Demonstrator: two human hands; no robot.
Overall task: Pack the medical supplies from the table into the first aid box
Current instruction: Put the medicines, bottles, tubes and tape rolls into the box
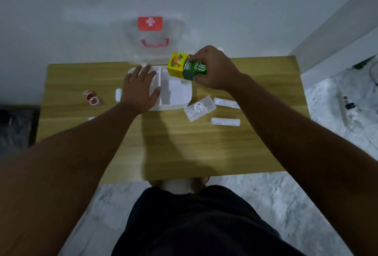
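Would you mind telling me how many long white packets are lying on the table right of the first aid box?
2: one long white packet nearer the first aid box, another closer to the person. More may be hidden.

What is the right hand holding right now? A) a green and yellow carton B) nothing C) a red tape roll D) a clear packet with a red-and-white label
A: the right hand has its grip closed around the green and yellow carton, held above the open first aid box, while the labelled packet and the red tape rolls lie on the table.
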